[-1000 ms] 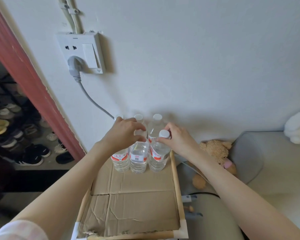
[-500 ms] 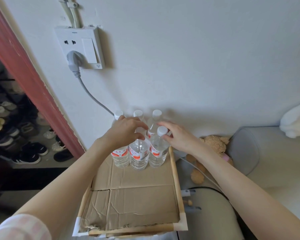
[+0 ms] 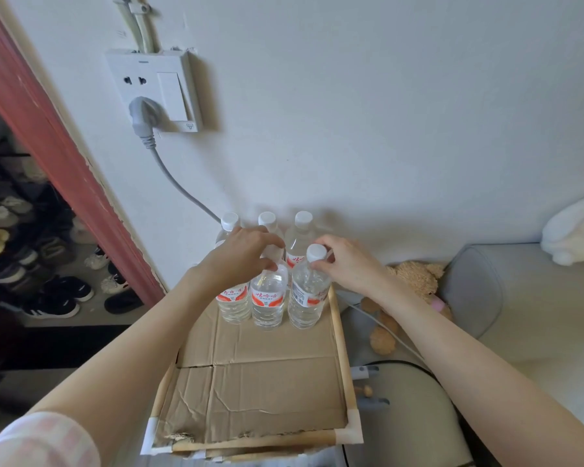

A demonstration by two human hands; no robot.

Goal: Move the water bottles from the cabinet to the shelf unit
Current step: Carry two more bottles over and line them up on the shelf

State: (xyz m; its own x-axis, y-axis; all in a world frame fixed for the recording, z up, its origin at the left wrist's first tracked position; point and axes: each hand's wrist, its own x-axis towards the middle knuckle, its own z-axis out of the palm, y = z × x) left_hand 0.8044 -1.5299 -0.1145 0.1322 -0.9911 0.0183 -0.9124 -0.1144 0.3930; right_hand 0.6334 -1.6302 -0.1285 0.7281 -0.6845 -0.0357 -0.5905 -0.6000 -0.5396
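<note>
6 clear plastic water bottles (image 3: 307, 291) with white caps and red labels stand upright in 2 rows of 3 on the cardboard-lined wooden shelf top (image 3: 260, 375).

The left hand (image 3: 241, 256) curls its fingers over the tops of the 2 front bottles beneath them; the right hand (image 3: 346, 264) pinches the neck of the third, just under its cap. The back row stands just beyond the fingertips, by the white wall (image 3: 385, 112).

White wall (image 3: 385, 96), socket panel (image 3: 154, 89) (grey plug in), red door frame (image 3: 48, 129), shoes (image 3: 61, 294) beyond
</note>
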